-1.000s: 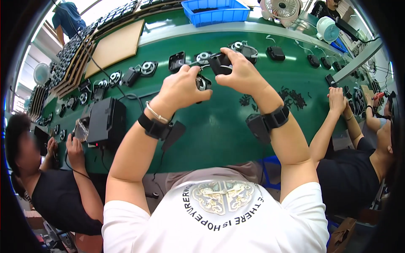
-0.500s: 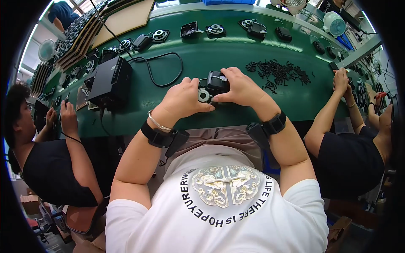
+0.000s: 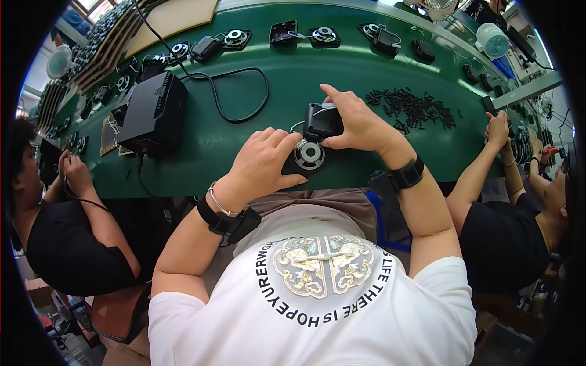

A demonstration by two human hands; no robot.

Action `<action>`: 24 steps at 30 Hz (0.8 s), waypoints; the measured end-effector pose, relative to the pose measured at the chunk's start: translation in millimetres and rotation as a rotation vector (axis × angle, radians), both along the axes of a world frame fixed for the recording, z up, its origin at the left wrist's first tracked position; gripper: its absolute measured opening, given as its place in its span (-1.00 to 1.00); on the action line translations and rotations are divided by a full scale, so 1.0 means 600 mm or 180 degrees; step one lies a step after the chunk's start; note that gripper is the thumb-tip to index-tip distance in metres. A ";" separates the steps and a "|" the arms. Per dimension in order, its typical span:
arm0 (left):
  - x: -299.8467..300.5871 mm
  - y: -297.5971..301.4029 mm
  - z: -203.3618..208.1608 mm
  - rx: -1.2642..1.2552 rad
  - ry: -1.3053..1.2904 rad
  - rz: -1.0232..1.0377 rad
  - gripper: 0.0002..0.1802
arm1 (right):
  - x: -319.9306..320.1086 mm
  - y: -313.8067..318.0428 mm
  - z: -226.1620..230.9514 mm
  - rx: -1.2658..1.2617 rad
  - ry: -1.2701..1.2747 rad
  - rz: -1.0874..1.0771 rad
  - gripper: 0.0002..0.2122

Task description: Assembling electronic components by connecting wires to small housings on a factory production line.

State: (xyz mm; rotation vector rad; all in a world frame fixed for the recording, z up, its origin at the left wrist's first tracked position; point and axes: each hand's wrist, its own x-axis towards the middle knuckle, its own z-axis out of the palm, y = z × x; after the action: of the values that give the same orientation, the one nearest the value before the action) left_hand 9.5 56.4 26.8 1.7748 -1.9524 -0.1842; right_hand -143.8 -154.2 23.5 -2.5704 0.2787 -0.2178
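Note:
Near the table's front edge a round loudspeaker (image 3: 309, 155) lies face up, its pale ring and silver centre showing. My left hand (image 3: 259, 160) is beside it on the left, thumb and fingers apart, not gripping it. Just beyond the speaker sits a black plastic speaker housing (image 3: 322, 124), with a pale wire looping between the two. My right hand (image 3: 360, 125) grips this housing from the right, its thumb at the near corner and its fingers over the far side. The housing's right side is hidden by that hand.
A pile of small black screw-like pieces (image 3: 415, 108) lies to the right. A black power box (image 3: 154, 114) with a looping cable (image 3: 264, 100) stands left. More speakers (image 3: 324, 35) and housings (image 3: 386, 40) line the far side. People work at both sides.
My left hand has loosened from the speaker and drawn back left. The speaker has gone from being held on a tilt to lying flat. My right hand keeps the housing.

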 end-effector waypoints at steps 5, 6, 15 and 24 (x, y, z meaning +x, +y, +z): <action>-0.039 -0.008 0.002 -0.0064 -0.0396 0.0277 -0.45 | -0.001 0.005 -0.004 0.0028 -0.0382 0.0085 0.00; -0.045 -0.011 0.003 -0.0105 -0.0414 0.0317 -0.48 | 0.000 0.005 -0.003 0.0020 -0.0373 0.0093 0.00; -0.075 -0.036 -0.029 -0.0459 -0.0364 0.0489 -0.60 | 0.017 -0.013 0.041 -0.0219 -0.0346 0.0233 0.02; -0.051 -0.052 0.013 -0.0542 0.2115 0.0903 -0.78 | -0.009 0.022 0.063 -0.0338 -0.0344 -0.0129 -0.04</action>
State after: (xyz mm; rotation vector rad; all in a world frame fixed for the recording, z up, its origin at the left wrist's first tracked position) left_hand -21.0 25.4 34.8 1.5862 -1.2022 -0.4316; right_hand -149.4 -140.8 61.0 -2.6482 0.2859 -0.3952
